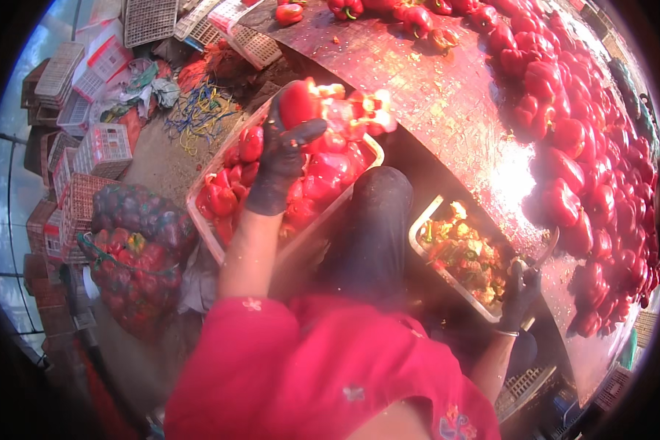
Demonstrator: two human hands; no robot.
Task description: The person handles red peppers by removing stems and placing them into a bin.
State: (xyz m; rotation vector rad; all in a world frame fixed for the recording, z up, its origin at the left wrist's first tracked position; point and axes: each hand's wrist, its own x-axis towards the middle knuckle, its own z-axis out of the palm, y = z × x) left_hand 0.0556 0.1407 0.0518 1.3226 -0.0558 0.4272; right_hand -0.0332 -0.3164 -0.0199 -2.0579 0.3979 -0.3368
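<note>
My gloved left hand (282,150) grips a red pepper (298,103) above the tray (198,220), while my right hand (522,293) clasps a knife (546,249).

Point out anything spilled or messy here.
Bits of seed and pulp are scattered over the wet tabletop, and tangled cords lie loose on the ground. The left hand holds pepper pieces above the tray.

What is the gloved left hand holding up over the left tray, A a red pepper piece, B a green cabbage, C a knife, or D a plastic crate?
A: the left hand in its dark glove grips a red pepper piece above the tray of cut red peppers.
</note>
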